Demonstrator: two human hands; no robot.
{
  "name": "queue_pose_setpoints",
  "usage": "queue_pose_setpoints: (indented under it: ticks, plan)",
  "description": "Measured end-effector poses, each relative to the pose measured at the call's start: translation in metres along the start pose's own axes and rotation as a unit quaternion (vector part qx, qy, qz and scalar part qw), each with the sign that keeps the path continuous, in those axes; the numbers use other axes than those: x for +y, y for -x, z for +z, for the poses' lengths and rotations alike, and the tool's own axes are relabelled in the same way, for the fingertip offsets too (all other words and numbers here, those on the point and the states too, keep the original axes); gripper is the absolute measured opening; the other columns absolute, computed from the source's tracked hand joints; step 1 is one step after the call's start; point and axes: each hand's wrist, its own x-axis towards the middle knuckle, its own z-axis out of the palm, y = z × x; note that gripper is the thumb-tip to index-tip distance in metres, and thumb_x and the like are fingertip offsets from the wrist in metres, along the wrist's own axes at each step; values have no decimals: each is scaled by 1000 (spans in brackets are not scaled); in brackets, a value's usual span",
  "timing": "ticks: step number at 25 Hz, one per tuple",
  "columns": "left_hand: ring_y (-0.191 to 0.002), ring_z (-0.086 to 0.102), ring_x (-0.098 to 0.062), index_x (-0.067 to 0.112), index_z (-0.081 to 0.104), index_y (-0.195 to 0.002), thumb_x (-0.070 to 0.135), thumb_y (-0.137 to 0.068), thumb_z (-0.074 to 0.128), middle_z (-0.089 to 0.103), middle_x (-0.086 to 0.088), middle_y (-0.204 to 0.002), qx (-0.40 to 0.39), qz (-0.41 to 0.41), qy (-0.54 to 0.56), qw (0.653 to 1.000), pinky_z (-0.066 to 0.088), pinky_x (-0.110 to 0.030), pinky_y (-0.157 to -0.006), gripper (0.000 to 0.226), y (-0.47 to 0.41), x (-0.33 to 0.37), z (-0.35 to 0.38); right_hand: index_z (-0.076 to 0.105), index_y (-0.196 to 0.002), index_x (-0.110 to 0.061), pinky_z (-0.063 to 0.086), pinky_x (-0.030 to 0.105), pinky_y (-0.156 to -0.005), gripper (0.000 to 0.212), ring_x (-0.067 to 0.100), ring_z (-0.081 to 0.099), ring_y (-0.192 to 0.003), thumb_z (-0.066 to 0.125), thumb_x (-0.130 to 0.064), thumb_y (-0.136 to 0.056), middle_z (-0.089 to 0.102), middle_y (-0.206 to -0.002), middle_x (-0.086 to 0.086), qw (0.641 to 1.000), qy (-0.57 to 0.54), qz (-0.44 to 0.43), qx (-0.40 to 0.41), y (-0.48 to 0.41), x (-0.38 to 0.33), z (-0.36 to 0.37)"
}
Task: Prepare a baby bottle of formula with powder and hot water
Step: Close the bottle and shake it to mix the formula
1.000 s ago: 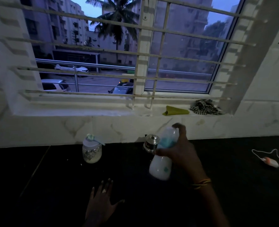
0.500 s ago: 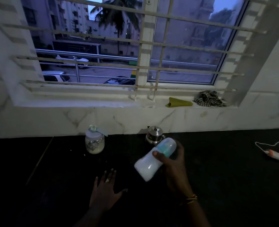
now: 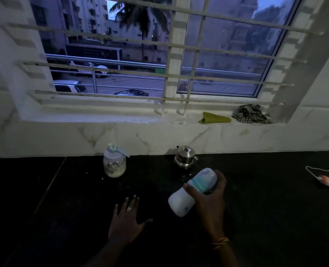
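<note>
My right hand [image 3: 211, 201] grips a capped baby bottle [image 3: 181, 203] filled with white liquid. The bottle has a teal collar and clear cap and is tilted, cap pointing up and to the right, held above the dark counter [image 3: 266, 209]. My left hand [image 3: 126, 221] lies flat on the counter with fingers spread and holds nothing. A glass powder jar [image 3: 114, 166] with a pale lid and a scoop on top stands near the back wall. A small lidded steel pot [image 3: 186, 157] stands to the right of the jar, just behind the bottle.
A white cord with a small orange-white switch [image 3: 326, 181] lies on the counter at far right. On the window sill rest a folded green cloth [image 3: 214, 118] and a striped crumpled cloth [image 3: 251, 114]. A barred window fills the wall behind the counter.
The bottle went from nearly upright to tilted, then stayed tilted while my right hand shifted slightly. My left hand stayed flat on the counter. The camera dipped a little.
</note>
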Motion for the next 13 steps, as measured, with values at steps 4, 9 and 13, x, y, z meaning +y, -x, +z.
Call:
queue_pose_setpoints:
  ticks: [4, 9, 13]
  plan:
    - [-146, -2, -13, 25, 3, -149, 92, -34, -23, 2, 10, -159, 8, 2, 11, 1000, 0, -43, -117, 135, 1, 1, -4, 29, -131, -39, 46, 25, -69, 88, 5, 49, -84, 79, -10, -65, 43, -102, -14, 999, 3, 6, -36, 3, 5, 6]
    - [-146, 1, -13, 25, 7, -149, 91, -42, -13, 3, 10, -158, 3, 4, 19, 1000, 0, -42, -116, 127, 0, 1, -2, 27, -133, -39, 45, 36, -75, 88, 12, 50, -88, 78, -11, -67, 44, -108, -7, 996, -71, 54, 14, 3, 10, 5]
    - [-138, 34, -15, 24, 38, -140, 92, -58, -1, 31, 10, -149, -8, 0, 31, 999, 10, -39, -107, 114, 1, 2, -2, 34, -129, -27, 47, 35, -68, 78, 18, 52, -87, 76, -5, -68, 46, -113, 2, 981, -154, 117, 0, 7, 10, 6]
